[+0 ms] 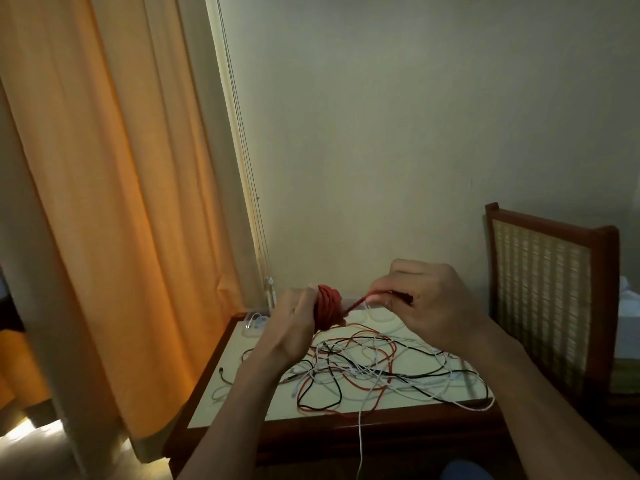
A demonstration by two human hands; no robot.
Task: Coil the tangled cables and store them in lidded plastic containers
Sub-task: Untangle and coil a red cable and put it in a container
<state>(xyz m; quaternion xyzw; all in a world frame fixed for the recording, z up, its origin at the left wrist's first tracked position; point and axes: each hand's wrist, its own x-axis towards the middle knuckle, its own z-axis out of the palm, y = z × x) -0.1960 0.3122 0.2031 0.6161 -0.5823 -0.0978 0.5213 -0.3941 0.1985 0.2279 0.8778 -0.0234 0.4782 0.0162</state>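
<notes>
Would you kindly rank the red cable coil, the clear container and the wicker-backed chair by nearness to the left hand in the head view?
1. Red cable coil: gripped in the left hand.
2. Clear container: just left, at the table's far corner.
3. Wicker-backed chair: far right, beyond the right hand.

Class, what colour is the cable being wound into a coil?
Red; the coil shows best in the head view.

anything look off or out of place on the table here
One white cable hangs over the table's front edge, dangling toward the floor, where it could drag the tangle off. Nothing else looks damaged or spilled.
</notes>
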